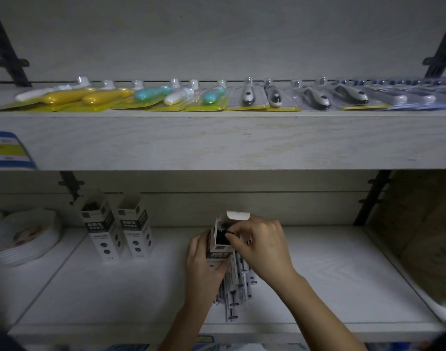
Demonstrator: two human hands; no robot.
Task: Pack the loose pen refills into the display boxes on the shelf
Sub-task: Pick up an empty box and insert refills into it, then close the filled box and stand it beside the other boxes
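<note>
On shelf (330, 269), L hand (204, 260) grips box (219, 247); R hand (263, 245) seemingly pinches refills (223, 233).

Dim light fell on a pale grey wall (216, 34); black brackets (4, 46) carried the whitewashed upper shelf (216, 141) above the white lower shelf (343, 274); a brown board (424, 224) stood at right.

Two shelves: upper shelf (216, 140), lower shelf (330, 274). Upper: ten blister packs (65, 97) countable, two yellow, two teal, two white, four black-and-white; more blur together at far right. Lower: three display boxes (103, 229), one left hand (204, 259), one right hand (262, 247), one uncountable heap of pen refills (238, 292), one plate stack (27, 239).
</note>
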